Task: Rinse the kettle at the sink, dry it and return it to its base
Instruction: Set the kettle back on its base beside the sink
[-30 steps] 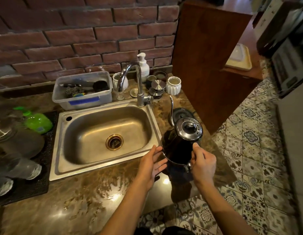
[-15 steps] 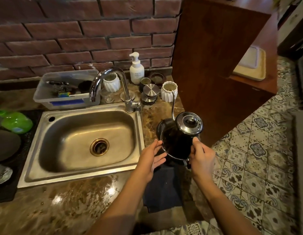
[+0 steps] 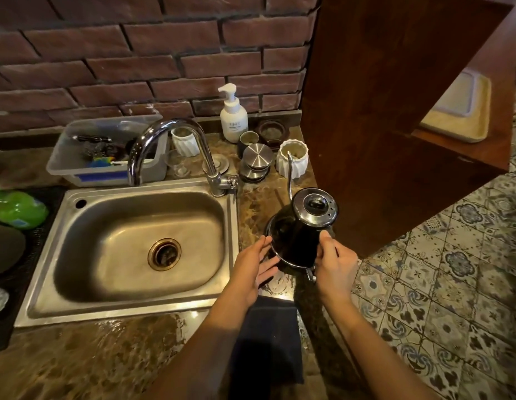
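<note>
The kettle [image 3: 300, 226], right of centre, hangs tilted just above the tabletop [image 3: 106, 356]. Right hand [image 3: 334, 267] grips its handle; left hand [image 3: 253, 267] lies open against the smooth, probably slippery body.

A red brick wall [image 3: 135, 62] with dark mortar stands behind a brown marble-pattern countertop [image 3: 86, 359], whose glossy surface shows bright reflections of light. At the right, a dark wooden cabinet panel [image 3: 375, 116] rises from the counter's end. The floor [image 3: 453, 307] has patterned tiles with blue and grey ornaments.
</note>
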`<state>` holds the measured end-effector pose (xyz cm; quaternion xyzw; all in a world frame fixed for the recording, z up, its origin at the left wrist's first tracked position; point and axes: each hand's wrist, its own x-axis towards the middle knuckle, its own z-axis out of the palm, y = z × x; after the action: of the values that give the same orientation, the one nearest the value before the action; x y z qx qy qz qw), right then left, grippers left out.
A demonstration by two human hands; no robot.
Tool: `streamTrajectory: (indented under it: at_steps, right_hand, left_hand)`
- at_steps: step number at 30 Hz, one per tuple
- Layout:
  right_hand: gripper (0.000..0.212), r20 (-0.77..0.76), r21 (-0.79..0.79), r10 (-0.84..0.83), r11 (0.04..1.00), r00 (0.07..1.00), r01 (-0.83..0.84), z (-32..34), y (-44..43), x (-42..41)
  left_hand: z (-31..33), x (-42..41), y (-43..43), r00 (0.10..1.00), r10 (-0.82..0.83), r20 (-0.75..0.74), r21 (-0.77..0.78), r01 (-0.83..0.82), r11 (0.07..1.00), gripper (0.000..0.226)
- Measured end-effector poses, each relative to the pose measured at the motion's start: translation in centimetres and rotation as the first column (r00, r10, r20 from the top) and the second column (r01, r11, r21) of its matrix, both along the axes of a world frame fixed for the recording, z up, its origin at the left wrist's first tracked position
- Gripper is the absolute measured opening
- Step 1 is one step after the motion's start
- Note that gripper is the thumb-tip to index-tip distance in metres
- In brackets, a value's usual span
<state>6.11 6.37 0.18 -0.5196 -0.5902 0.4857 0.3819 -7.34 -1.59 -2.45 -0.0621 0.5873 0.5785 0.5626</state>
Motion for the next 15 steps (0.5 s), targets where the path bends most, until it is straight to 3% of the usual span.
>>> streamTrajectory:
  at_steps: [15]
  right_hand:
    - [0.060, -0.009, -0.029, 0.034, 0.999, 0.999, -0.034, -0.2, 1.9, -1.7]
  left_hand:
    - [-0.7, -1.2, 2.2, 0.999, 0.016, -0.047, 0.003, -0.016, 1.000, 0.039]
